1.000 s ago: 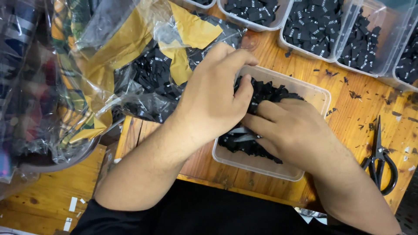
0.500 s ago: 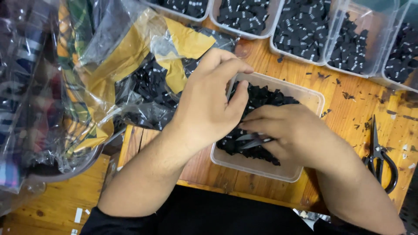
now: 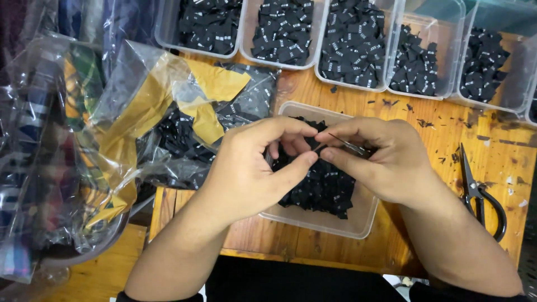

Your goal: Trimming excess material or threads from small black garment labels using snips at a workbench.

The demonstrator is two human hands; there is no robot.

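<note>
Black label (image 3: 320,149) pinched between fingers (image 3: 305,162) of both hands

Matt black cloth labels (image 3: 321,187), clear glossy plastic tub (image 3: 358,221), scuffed wooden table (image 3: 430,140), metal scissors (image 3: 475,190)

A wooden desk (image 3: 436,140) of warm orange-brown boards fills the view, its grain plain to see and its top flecked with small dark scraps and a few pale marks. The near edge runs across the lower part of the view. At lower left a second, lighter wooden surface (image 3: 100,274) sits just beside the desk, at a lower level by the look of it. Light falls evenly from above, bright enough to throw only soft shadows on the wood. No wall, window or floor shows clearly.
</note>
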